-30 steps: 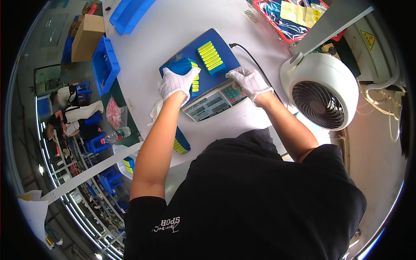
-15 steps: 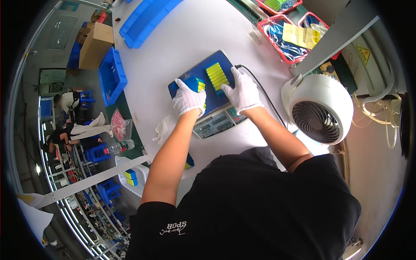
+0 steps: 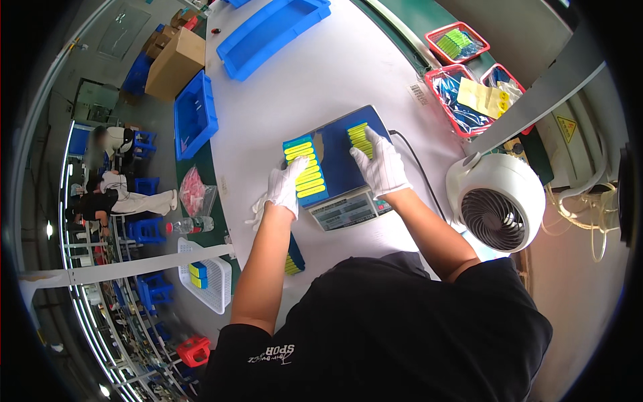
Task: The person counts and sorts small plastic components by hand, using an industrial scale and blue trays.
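Observation:
My left hand [image 3: 284,186], in a white striped glove, grips a blue pack with a row of yellow strips [image 3: 308,175] at the left edge of a scale. Its thumb lies over the strips; the other fingers are partly hidden. On the scale's blue plate [image 3: 340,164], a second blue-and-yellow pack [image 3: 359,139] sits near the far right corner. My gloved right hand [image 3: 384,167] holds that one, index finger at its right side and thumb at its near end. Below the plate, the scale's display panel [image 3: 345,211] faces me.
A white fan [image 3: 495,201] stands at the right. Red baskets [image 3: 447,124] with bagged items are at the far right. Blue bins [image 3: 231,60] lie at the far left. Another pack [image 3: 295,258] lies by my left forearm, near a white basket [image 3: 224,288] and a bottle [image 3: 191,226].
The left pack has been turned, so its yellow strips now face up, and shifted to the scale's left edge. The right pack sits nearer the far right corner. The whole view has shifted.

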